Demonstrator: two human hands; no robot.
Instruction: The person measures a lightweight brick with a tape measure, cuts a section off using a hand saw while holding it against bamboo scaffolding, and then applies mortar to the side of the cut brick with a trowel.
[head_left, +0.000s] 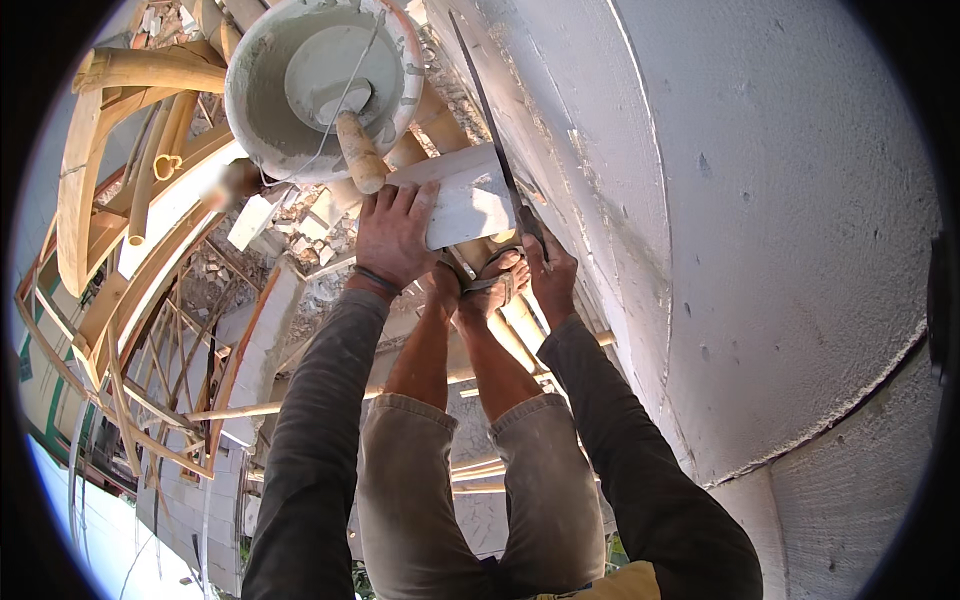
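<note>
A pale lightweight block (pixel 465 190) lies over bamboo poles in front of my feet, its right end lit by the sun. My left hand (pixel 398 232) holds the block's left end, fingers laid over it; the thumb is partly hidden. In my right hand (pixel 550 275) is the handle of a hand saw (pixel 490 115). Its long dark blade points up and away, crossing the block's right end beside the wall. Just beyond the block, a trowel with a wooden handle (pixel 358 150) rests in a mortar-smeared bucket (pixel 255 110) with a wire bail.
A grey-white wall (pixel 790 230) rises close on my right. Bamboo poles (pixel 435 115) make up the footing under my sandalled feet (pixel 495 285). Broken rubble (pixel 310 235) lies below, through the gaps. Curved-looking timber beams (pixel 150 68) stand at the left.
</note>
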